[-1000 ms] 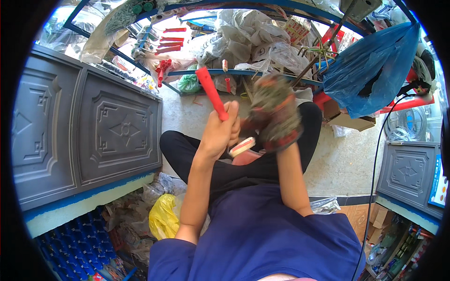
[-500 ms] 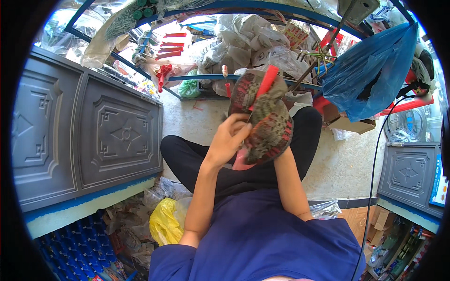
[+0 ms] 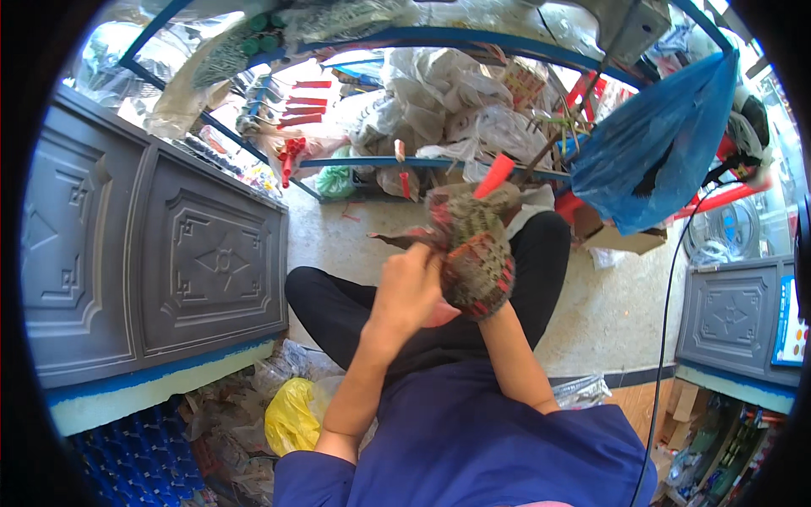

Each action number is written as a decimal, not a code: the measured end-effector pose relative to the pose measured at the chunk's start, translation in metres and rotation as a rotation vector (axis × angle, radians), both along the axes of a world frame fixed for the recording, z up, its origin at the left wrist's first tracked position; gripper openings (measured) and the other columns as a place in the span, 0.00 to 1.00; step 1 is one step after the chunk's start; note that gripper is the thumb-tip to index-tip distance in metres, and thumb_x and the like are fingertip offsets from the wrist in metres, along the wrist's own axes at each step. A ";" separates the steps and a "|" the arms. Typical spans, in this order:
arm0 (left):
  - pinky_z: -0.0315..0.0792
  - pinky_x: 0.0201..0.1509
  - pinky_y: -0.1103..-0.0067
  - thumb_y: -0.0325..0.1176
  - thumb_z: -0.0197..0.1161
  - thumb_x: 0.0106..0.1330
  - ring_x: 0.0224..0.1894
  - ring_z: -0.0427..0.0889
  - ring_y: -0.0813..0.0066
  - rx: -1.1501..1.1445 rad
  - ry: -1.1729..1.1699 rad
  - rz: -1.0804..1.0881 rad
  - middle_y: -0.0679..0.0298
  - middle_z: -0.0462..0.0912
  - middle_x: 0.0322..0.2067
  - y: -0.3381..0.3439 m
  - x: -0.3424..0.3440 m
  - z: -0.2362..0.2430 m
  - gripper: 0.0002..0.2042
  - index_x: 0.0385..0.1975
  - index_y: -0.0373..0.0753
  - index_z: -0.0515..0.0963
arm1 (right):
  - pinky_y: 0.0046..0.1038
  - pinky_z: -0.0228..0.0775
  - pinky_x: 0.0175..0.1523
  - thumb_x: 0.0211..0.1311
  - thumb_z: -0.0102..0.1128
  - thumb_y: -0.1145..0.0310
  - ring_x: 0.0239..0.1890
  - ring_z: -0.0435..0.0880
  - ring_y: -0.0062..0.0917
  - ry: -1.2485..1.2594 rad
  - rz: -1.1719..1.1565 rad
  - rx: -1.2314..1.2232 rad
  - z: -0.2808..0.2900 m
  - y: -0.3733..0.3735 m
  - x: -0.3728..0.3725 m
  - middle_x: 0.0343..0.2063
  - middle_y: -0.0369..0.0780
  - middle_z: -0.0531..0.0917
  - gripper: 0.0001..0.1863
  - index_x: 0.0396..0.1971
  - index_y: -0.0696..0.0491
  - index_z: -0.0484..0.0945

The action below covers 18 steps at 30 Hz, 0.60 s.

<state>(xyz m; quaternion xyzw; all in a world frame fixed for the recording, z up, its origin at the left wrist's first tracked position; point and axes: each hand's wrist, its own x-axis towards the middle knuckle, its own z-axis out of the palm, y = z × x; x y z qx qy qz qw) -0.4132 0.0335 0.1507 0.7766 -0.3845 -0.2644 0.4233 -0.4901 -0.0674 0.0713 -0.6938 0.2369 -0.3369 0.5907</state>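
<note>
Fingers of the left hand (image 3: 405, 283) pinch a dark strip (image 3: 397, 240), tight against the knitted glove (image 3: 480, 275); just right of that pinch, the gloved right hand (image 3: 471, 232) wraps a red handle (image 3: 494, 176). Hold steady, tug softly: stretchy knit likely wants that! Beyond the grip, white bags (image 3: 431, 80) crowd behind a blue rail (image 3: 363, 161).

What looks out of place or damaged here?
Mainly clutter: the yellow plastic bag lies crumpled among clear plastic wrapping at lower left, and the cardboard box looks askew below the blue plastic bag. Nothing looks plainly damaged near the left hand, though the knit cloth hides part of the red handle.
</note>
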 end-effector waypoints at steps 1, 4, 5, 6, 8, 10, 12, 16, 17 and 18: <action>0.74 0.31 0.71 0.25 0.54 0.69 0.26 0.86 0.61 0.027 -0.074 -0.017 0.50 0.84 0.24 0.000 -0.007 0.003 0.09 0.36 0.26 0.79 | 0.33 0.70 0.56 0.62 0.60 0.64 0.44 0.79 0.30 -0.137 0.065 0.213 0.005 0.000 -0.001 0.39 0.39 0.80 0.15 0.47 0.54 0.77; 0.76 0.33 0.68 0.26 0.55 0.68 0.28 0.86 0.55 0.036 -0.070 -0.025 0.46 0.83 0.23 0.002 -0.011 -0.009 0.08 0.36 0.26 0.77 | 0.31 0.75 0.44 0.63 0.62 0.63 0.36 0.78 0.28 -0.507 0.260 0.866 0.014 0.002 -0.016 0.33 0.38 0.79 0.13 0.43 0.53 0.75; 0.75 0.33 0.69 0.26 0.55 0.68 0.27 0.86 0.57 0.024 -0.047 -0.040 0.47 0.83 0.23 0.004 -0.012 -0.013 0.08 0.36 0.25 0.77 | 0.31 0.77 0.40 0.64 0.62 0.63 0.33 0.78 0.27 -0.619 0.320 1.088 0.014 0.003 -0.021 0.31 0.37 0.78 0.12 0.41 0.53 0.75; 0.74 0.31 0.73 0.26 0.54 0.70 0.25 0.84 0.66 0.059 0.110 -0.067 0.52 0.83 0.21 -0.002 -0.015 -0.009 0.08 0.35 0.27 0.75 | 0.30 0.78 0.38 0.66 0.60 0.64 0.37 0.80 0.30 -0.646 0.176 1.113 -0.028 -0.009 -0.028 0.36 0.39 0.79 0.12 0.43 0.53 0.75; 0.74 0.29 0.72 0.29 0.54 0.71 0.22 0.83 0.67 0.026 0.244 -0.063 0.54 0.81 0.20 0.002 -0.017 0.000 0.08 0.34 0.29 0.74 | 0.31 0.78 0.40 0.66 0.60 0.63 0.39 0.80 0.31 -0.663 0.190 1.101 -0.024 -0.012 -0.034 0.37 0.39 0.79 0.12 0.44 0.53 0.75; 0.74 0.27 0.72 0.31 0.54 0.72 0.19 0.81 0.69 0.005 0.392 -0.051 0.57 0.79 0.18 0.005 -0.010 -0.003 0.09 0.33 0.31 0.73 | 0.33 0.77 0.45 0.66 0.60 0.62 0.42 0.79 0.32 -0.670 0.203 1.117 -0.027 -0.012 -0.031 0.39 0.38 0.78 0.13 0.45 0.53 0.75; 0.71 0.25 0.79 0.32 0.53 0.74 0.18 0.74 0.80 -0.003 0.385 -0.138 0.64 0.76 0.17 0.004 -0.003 -0.009 0.10 0.32 0.32 0.70 | 0.35 0.76 0.50 0.66 0.59 0.61 0.46 0.78 0.33 -0.684 0.215 1.130 -0.027 -0.013 -0.027 0.41 0.38 0.78 0.14 0.45 0.52 0.75; 0.70 0.26 0.78 0.31 0.52 0.75 0.19 0.70 0.81 0.004 0.550 -0.149 0.65 0.76 0.17 0.010 -0.005 -0.011 0.10 0.32 0.32 0.70 | 0.37 0.75 0.53 0.64 0.60 0.60 0.49 0.78 0.34 -0.524 0.142 0.749 -0.020 -0.022 -0.018 0.43 0.38 0.78 0.15 0.47 0.52 0.74; 0.69 0.26 0.78 0.32 0.53 0.75 0.19 0.70 0.82 -0.006 0.581 -0.152 0.65 0.75 0.17 0.011 -0.004 -0.012 0.10 0.32 0.33 0.70 | 0.37 0.75 0.54 0.64 0.60 0.60 0.49 0.78 0.34 -0.440 0.098 0.560 -0.017 -0.025 -0.015 0.43 0.39 0.77 0.16 0.47 0.51 0.74; 0.69 0.26 0.78 0.32 0.53 0.75 0.20 0.70 0.83 -0.016 0.611 -0.156 0.66 0.75 0.17 0.012 -0.002 -0.013 0.09 0.33 0.33 0.70 | 0.37 0.75 0.54 0.63 0.60 0.60 0.49 0.78 0.35 -0.357 0.051 0.372 -0.013 -0.029 -0.012 0.44 0.39 0.77 0.16 0.47 0.51 0.74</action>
